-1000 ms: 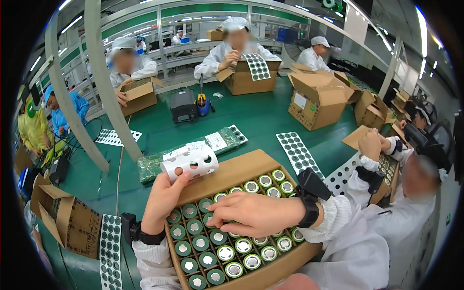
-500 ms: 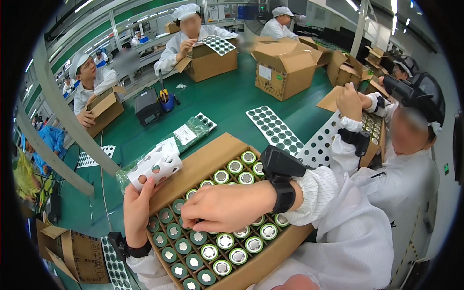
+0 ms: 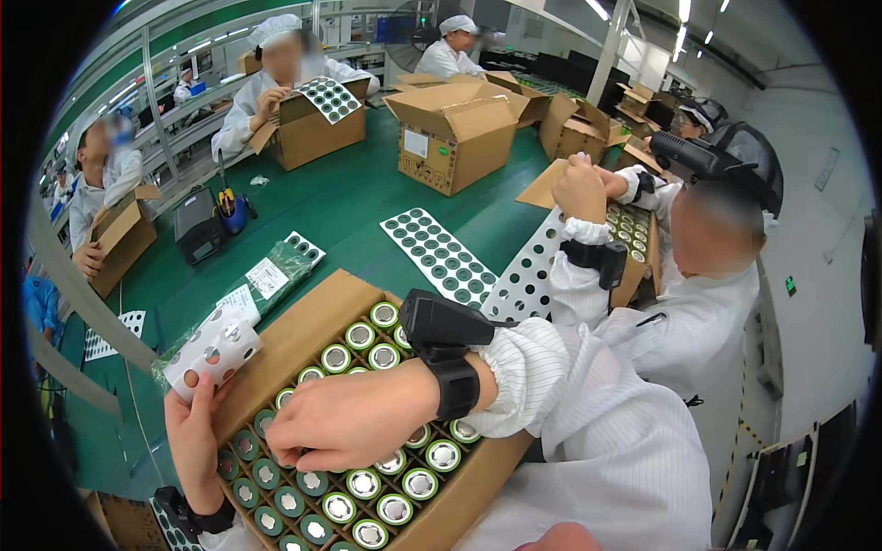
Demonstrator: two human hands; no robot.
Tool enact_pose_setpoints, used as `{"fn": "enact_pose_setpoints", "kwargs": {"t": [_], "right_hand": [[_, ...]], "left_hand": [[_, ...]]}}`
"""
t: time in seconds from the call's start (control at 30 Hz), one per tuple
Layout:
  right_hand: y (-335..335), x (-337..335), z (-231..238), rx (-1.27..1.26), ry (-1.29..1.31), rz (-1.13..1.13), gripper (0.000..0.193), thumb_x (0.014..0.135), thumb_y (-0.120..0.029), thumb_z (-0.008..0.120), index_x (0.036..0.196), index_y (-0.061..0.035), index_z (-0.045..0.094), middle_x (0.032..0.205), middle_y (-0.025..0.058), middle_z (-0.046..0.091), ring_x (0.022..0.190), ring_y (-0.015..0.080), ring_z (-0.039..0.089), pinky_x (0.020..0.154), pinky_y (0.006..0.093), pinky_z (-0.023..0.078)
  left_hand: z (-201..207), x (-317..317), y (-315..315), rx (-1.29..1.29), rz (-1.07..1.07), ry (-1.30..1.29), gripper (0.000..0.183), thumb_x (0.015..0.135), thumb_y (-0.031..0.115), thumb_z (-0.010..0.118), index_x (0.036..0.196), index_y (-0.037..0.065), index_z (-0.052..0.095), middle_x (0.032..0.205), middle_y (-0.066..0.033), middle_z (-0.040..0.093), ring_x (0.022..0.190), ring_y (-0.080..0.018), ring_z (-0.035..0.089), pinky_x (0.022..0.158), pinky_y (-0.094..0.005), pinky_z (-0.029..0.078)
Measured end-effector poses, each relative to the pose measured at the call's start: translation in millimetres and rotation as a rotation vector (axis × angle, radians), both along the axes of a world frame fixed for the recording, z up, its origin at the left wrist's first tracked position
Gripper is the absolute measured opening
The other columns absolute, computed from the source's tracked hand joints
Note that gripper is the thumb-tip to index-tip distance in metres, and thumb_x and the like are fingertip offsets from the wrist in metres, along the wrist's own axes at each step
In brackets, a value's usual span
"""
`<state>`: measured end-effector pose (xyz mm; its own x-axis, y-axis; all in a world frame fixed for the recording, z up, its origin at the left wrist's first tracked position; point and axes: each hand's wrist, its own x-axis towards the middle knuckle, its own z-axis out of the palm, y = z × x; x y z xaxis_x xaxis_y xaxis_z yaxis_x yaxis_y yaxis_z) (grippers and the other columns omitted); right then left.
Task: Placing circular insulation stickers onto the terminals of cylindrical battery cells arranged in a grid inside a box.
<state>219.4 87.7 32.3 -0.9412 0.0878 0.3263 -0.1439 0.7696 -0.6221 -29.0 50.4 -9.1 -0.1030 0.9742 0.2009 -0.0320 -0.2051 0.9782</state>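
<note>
A cardboard box (image 3: 491, 482) of upright cylindrical battery cells (image 3: 365, 484) stands in front of me, its cells split by card dividers. Dark green rings (image 3: 288, 500) cover the tops of the cells towards the left; the others show bare metal tops with light green rims. My left hand (image 3: 191, 439), by the box's left edge, grips a curled white sticker sheet (image 3: 218, 354) with round holes. Over the cells reaches my right hand (image 3: 354, 418), fingers bent and pressed together near the ringed ones. Whatever is between its fingertips is hidden.
Flat on the green table (image 3: 344, 248) lie a ring-sticker sheet (image 3: 439, 255) and a punched-out sheet (image 3: 525, 280). Beside my left hand is a plastic-wrapped pack (image 3: 266, 275). A co-worker (image 3: 707, 294) works close on the right; other people and cardboard boxes (image 3: 455, 138) stand farther back.
The whole view has swung to the right, so everything appears farther left. Both hands keep about the same place over the box, and the left still grips the sheet.
</note>
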Motion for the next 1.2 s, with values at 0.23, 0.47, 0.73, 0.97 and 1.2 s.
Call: {"fn": "enact_pose_setpoints", "kwargs": {"t": [0.23,0.47,0.73,0.97,1.2], "right_hand": [[-2.0,-10.7,5.8,-0.033,-0.096,0.053,0.014,0.090,-0.015,0.057,0.097,-0.0025,0.054,0.091,0.0131,0.061,0.089,0.0327,0.060,0.079,0.0435,0.045],[-6.0,-1.7,16.3,0.078,-0.017,0.018,0.017,0.090,-0.016,0.058,0.101,-0.0032,0.056,0.087,0.0137,0.060,0.085,0.0350,0.059,0.076,0.0445,0.047],[-9.4,0.5,18.3,0.049,-0.095,0.031,0.022,0.091,-0.016,0.058,0.106,0.0001,0.056,0.102,0.0118,0.067,0.091,0.0347,0.063,0.082,0.0428,0.049],[-7.5,0.2,18.0,0.032,-0.096,0.014,0.017,0.091,-0.016,0.058,0.101,-0.0028,0.057,0.100,0.0141,0.066,0.089,0.0352,0.063,0.079,0.0432,0.049],[-0.6,-1.8,14.7,0.042,-0.013,0.019,0.015,0.091,-0.016,0.057,0.097,-0.0025,0.056,0.086,0.0151,0.063,0.082,0.0354,0.062,0.073,0.0427,0.049]], "left_hand": [[-5.6,-15.6,-13.9,0.015,0.078,0.061,0.024,0.098,0.011,0.052,0.118,-0.002,0.054,0.118,-0.0118,0.060,0.106,-0.0218,0.060,0.094,-0.0390,0.051],[11.4,8.7,-6.3,0.022,-0.013,0.116,0.025,0.098,0.016,0.055,0.114,-0.001,0.062,0.106,-0.0034,0.066,0.099,-0.0113,0.061,0.087,-0.0274,0.048],[15.2,11.9,-16.9,-0.009,-0.028,0.184,0.029,0.099,0.017,0.052,0.119,-0.002,0.061,0.113,-0.0041,0.065,0.104,-0.0104,0.057,0.092,-0.0261,0.045],[13.4,11.9,-10.2,0.030,-0.008,0.186,0.027,0.097,0.018,0.055,0.113,-0.003,0.063,0.105,-0.0038,0.067,0.097,-0.0100,0.059,0.084,-0.0261,0.047],[7.4,0.9,-0.7,-0.003,0.013,0.191,0.025,0.098,0.015,0.053,0.114,-0.002,0.061,0.110,-0.0084,0.066,0.101,-0.0165,0.063,0.089,-0.0298,0.051]]}}
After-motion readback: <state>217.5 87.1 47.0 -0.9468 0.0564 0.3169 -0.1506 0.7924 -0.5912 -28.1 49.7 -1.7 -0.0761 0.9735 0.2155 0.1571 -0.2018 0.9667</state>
